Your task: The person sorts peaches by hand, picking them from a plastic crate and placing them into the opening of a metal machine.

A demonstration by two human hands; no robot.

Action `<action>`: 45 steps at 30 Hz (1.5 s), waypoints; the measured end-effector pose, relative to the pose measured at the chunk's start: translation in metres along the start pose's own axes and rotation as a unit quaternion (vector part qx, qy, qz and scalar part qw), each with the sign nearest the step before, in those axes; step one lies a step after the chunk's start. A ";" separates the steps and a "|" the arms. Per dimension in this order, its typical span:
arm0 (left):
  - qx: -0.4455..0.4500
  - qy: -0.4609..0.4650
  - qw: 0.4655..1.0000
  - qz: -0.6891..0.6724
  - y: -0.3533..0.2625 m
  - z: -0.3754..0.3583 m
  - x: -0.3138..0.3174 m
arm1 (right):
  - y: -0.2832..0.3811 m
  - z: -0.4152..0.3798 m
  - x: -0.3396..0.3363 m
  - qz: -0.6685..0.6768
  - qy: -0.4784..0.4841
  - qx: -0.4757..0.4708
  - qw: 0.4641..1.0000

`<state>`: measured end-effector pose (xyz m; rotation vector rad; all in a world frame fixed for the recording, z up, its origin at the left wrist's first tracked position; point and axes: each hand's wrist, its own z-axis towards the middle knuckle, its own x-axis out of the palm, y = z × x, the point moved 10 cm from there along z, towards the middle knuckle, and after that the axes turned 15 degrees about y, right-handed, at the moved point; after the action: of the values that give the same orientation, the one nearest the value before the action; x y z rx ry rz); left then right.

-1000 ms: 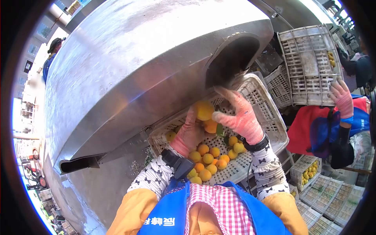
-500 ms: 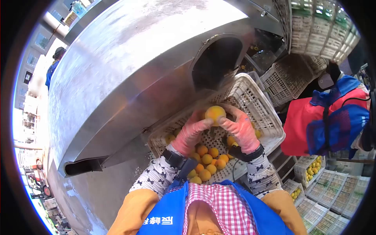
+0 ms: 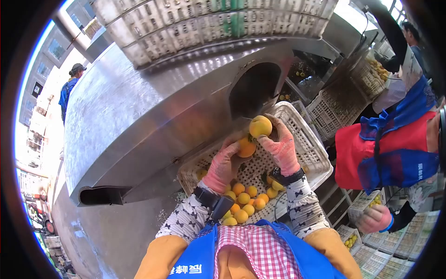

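Note:
Two citrus fruits are up in my pink-gloved hands. My left hand (image 3: 222, 166) is closed around a deep orange one, an orange (image 3: 246, 149). Just above it, my right hand (image 3: 284, 151) grips a paler yellow-orange fruit (image 3: 260, 126) between thumb and fingers. The two fruits overlap slightly in this view. Beneath both hands is a white slatted plastic crate (image 3: 325, 168), with several loose oranges (image 3: 240, 215) gathered on its near side. My forearms hide part of the crate's contents.
A curved steel machine (image 3: 153, 125) with a dark opening (image 3: 255, 88) borders the crate. Over its top hangs a large white crate (image 3: 213, 28). At right stands a co-worker in a red and blue apron (image 3: 390, 153), a gloved hand (image 3: 375, 218) low down. Fruit crates (image 3: 349, 236) sit below.
My hands have moved apart a little, and the orange in my left hand now shows. The large white crate has swung from upper right to top centre. The co-worker's gloved hand has come into view.

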<state>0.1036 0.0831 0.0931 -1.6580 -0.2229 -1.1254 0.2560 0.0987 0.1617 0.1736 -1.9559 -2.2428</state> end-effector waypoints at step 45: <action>0.204 -0.259 0.026 0.944 -0.493 -0.078 0.127 | -0.039 0.133 0.011 -0.541 -0.057 0.124 0.830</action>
<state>-0.1844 0.1745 0.5102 -0.2804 0.9821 1.6163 0.2177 0.2306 0.1418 1.5729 -2.5912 -2.5008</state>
